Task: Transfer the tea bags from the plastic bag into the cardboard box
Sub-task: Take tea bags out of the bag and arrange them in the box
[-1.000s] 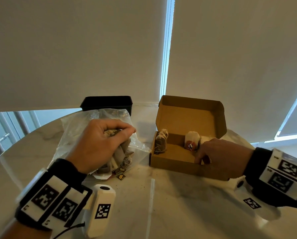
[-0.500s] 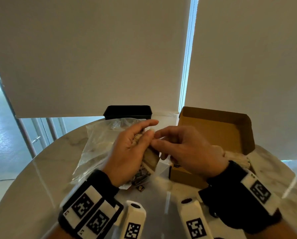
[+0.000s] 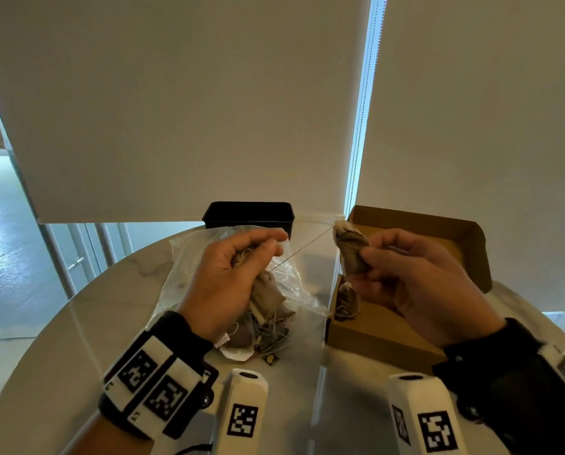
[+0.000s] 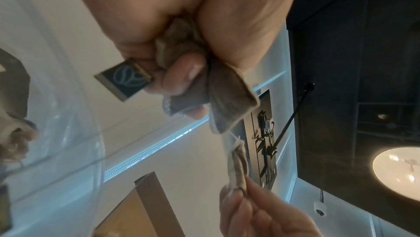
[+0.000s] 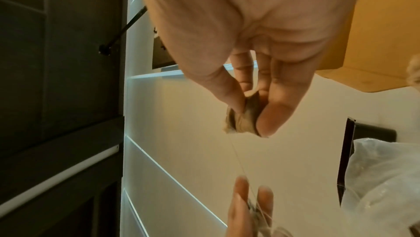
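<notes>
Right hand (image 3: 415, 284): raised over the near-left corner of the box (image 3: 383, 336), thumb and fingers pinching one tea bag (image 3: 351, 254); the right wrist view shows the same pinch.
Left hand (image 3: 231, 277): raised left of the box, over the plastic bag (image 3: 189, 274), fingers curled round a small clump of tea bags (image 3: 264, 297); the left wrist view shows a dark paper tag (image 4: 124, 78) sticking out between its fingers.
String (image 3: 302, 249): runs taut from the right hand's tea bag across to the left hand, so the two lots look tangled and are being pulled apart.
Plastic bag: lies on the table (image 3: 77, 339) just left of the box, open end toward the person, with more tea bags (image 3: 258, 333) inside near its mouth.
Box: open, lid flap standing up at the far side; at least one tea bag (image 3: 346, 302) stands inside at the left end. The right hand hides much of the floor, so the count there cannot be told.
Black tray (image 3: 249, 213): behind the plastic bag, left of the box's lid; contents not visible.
Progress: early to middle, by my reading. Some tea bags are in the box, one is on its way, and a handful plus the pile in the plastic bag are left.
Next need: free the string, then lower the right hand's tea bag into the box.
</notes>
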### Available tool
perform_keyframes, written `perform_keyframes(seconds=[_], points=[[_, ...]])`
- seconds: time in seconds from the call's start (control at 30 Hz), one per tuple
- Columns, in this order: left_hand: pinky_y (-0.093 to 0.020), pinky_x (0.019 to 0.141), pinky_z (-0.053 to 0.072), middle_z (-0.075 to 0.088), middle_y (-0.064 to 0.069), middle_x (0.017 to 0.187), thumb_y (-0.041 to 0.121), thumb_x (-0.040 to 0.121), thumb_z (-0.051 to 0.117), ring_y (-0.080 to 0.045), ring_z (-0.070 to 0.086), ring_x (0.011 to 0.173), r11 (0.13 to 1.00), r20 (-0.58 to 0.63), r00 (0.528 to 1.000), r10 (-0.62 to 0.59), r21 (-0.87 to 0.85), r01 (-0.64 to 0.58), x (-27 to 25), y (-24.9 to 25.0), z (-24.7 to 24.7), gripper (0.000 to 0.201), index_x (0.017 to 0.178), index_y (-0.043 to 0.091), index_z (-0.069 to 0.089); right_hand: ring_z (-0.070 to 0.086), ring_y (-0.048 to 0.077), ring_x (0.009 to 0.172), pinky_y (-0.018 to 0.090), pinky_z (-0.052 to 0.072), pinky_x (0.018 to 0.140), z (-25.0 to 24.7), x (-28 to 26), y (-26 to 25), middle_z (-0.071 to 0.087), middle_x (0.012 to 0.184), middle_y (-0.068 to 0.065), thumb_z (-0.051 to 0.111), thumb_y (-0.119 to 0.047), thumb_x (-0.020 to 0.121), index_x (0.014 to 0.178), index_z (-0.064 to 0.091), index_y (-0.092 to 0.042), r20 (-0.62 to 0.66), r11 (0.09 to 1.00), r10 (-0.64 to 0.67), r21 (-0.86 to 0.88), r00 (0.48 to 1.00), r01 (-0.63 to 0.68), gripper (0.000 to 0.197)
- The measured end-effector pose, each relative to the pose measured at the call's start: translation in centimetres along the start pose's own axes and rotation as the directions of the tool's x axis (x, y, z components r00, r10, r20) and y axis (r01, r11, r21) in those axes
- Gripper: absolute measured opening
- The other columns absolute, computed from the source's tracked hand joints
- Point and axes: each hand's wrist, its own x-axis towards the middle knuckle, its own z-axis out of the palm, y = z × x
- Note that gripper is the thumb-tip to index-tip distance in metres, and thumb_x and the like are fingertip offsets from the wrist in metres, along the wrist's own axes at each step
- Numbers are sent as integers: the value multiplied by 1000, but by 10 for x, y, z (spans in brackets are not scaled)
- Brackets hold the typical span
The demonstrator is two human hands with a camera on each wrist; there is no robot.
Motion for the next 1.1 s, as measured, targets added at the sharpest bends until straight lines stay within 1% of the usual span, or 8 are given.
perform_keyframes(seconds=[0.13,0.27,0.43,0.53,0.63,0.73,0.93,1.1], points=[[-24,57,51,67,-6,85,27,64,68,-10,57,60,958,38,991,-129,-252,134,1,1,-1,27,91,25,73,67,21,61,25,59,56,-6,-2,-1,68,65,10,60,-12,69,87,58,-5,46,994,23,105,999,-28,19],[-20,47,51,63,-3,78,-6,59,77,-9,57,52,840,156,960,-232,-466,278,2,6,-3,37,84,22,75,63,19,55,24,57,54,-3,-4,-2,62,55,5,57,-9,72,88,54,-2,114,984,14,172,993,-34,18],[-23,50,53,66,-6,92,-10,60,51,-13,60,67,715,281,925,-256,-589,377,5,4,-9,45,84,19,75,62,18,53,22,56,52,1,-6,-3,61,55,6,56,-9,72,90,54,-1,131,984,11,175,991,-34,20],[-35,64,59,69,-7,105,-10,60,46,-22,69,91,683,330,908,-259,-602,414,4,4,-10,47,85,17,76,63,18,53,23,56,53,-1,-5,-3,62,55,6,56,-9,72,90,54,-2,119,982,20,185,993,-42,20],[-52,83,55,67,-4,119,-14,59,46,-28,63,111,703,317,906,-280,-575,419,4,6,-10,53,86,20,77,63,18,54,25,57,55,-4,-3,-2,63,56,5,57,-9,73,93,54,-3,99,979,28,198,995,-47,21],[-54,91,48,65,-1,124,-10,62,45,-30,58,117,715,263,908,-326,-560,418,4,8,-11,51,85,23,77,64,18,54,24,57,54,-8,-2,-2,64,60,8,57,-10,72,95,54,-4,75,977,28,210,997,-43,24],[-47,86,53,69,-4,115,-18,72,35,-27,64,109,786,151,928,-342,-495,370,8,8,-19,57,77,20,77,66,17,57,21,56,52,-19,-2,-5,69,73,12,54,-9,78,95,55,-6,31,954,-18,301,999,8,17],[-45,81,57,66,-10,115,-20,83,32,-28,63,108,854,54,931,-360,-384,352,10,2,-27,49,90,11,69,68,16,67,20,56,55,-24,-3,-11,72,88,9,52,-7,81,121,57,-14,-20,906,-111,409,994,109,41]])
